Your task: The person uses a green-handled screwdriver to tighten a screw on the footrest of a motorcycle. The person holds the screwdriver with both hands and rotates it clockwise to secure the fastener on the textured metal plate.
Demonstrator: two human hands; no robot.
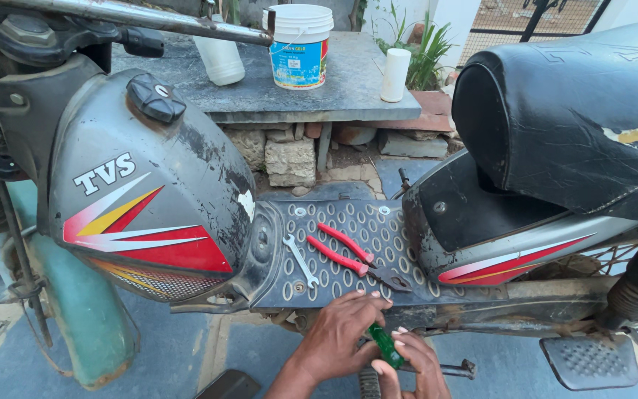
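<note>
A grey moped with red, white and yellow stripes fills the view. Below its black footboard (348, 222), my left hand (337, 336) and my right hand (411, 362) are close together. Both hold a green-handled screwdriver (385, 345), whose tip is hidden under the frame. On the footboard lie red-handled pliers (348, 251) and a small silver spanner (300, 261), just above my hands.
The grey fuel tank (149, 185) with its black cap is at left, the black seat (563, 111) at right. A footrest (588, 360) sticks out at lower right. Behind, a stone slab (334, 89) carries a white bucket (298, 46), a bottle and a white cylinder.
</note>
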